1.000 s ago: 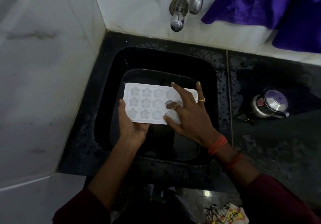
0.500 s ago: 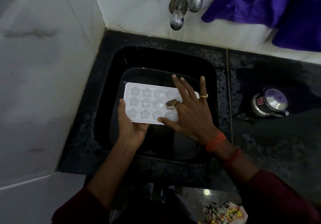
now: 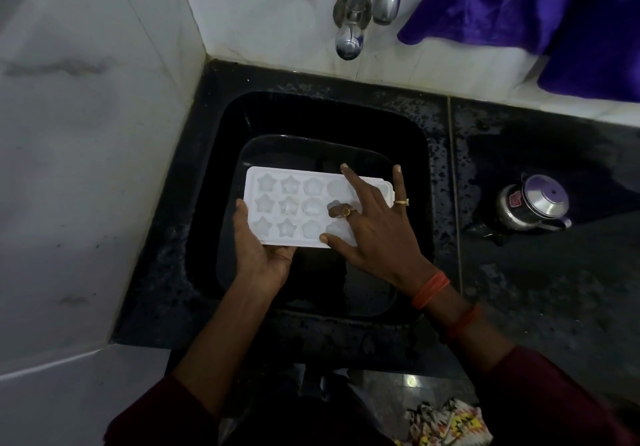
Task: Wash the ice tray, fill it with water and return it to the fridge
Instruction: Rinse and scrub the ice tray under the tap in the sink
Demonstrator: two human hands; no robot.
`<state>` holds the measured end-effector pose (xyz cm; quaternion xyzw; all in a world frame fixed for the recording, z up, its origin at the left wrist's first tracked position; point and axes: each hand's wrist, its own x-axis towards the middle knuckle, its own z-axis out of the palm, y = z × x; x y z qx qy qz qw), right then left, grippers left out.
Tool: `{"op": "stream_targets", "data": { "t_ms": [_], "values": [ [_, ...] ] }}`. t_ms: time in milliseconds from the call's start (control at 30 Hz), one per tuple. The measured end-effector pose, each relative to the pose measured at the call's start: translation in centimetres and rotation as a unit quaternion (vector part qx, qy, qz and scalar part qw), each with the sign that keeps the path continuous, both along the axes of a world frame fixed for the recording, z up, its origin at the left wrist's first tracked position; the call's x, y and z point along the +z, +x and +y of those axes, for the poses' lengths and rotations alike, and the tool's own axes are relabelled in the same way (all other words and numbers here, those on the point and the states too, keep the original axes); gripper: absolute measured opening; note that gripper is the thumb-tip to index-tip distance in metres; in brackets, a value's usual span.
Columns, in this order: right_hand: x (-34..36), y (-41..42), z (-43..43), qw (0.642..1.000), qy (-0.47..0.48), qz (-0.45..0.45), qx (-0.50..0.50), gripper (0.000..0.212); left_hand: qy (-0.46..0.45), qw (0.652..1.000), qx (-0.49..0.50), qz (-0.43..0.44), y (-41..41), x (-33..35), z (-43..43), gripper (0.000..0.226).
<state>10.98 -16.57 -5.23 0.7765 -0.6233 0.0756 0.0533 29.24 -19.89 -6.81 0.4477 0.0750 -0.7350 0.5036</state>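
Observation:
A white ice tray (image 3: 294,203) with star-shaped cells is held level over the black sink (image 3: 412,168). My left hand (image 3: 259,255) grips its near left corner from below, thumb along the left edge. My right hand (image 3: 374,227) lies spread on the tray's right part, one bent finger pushed down into a middle-row cell, the other fingers stretched out over the cells and the right rim. The steel tap (image 3: 360,12) hangs above the sink's far side with no water running.
A dark rectangular tub (image 3: 311,144) sits inside the sink under the tray. A small steel vessel with a lid (image 3: 533,203) stands on the wet black counter (image 3: 554,289) to the right. Purple cloth (image 3: 554,12) hangs at the top right. White tiled wall on the left.
My right hand's fingers have shifted slightly over the tray's right cells, rubbing inside them. The left hand and the tray have stayed in place.

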Motion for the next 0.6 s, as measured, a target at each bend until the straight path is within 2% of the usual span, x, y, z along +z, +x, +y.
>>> {"op": "stream_targets", "data": {
  "t_ms": [167,267,600],
  "values": [
    [-0.4,0.3,1.0,0.997,-0.027,-0.064,-0.023,0.043,0.004,1.000,0.003,-0.003,0.0,-0.1,0.0,0.052],
    [-0.4,0.4,1.6,0.997,-0.042,-0.061,-0.015,0.032,0.006,1.000,0.004,-0.009,-0.1,-0.2,0.0,0.052],
    [-0.6,0.8,1.8,0.998,-0.043,-0.042,0.022,0.048,-0.002,1.000,0.010,-0.009,-0.3,0.1,-0.2,0.054]
  ]
}}
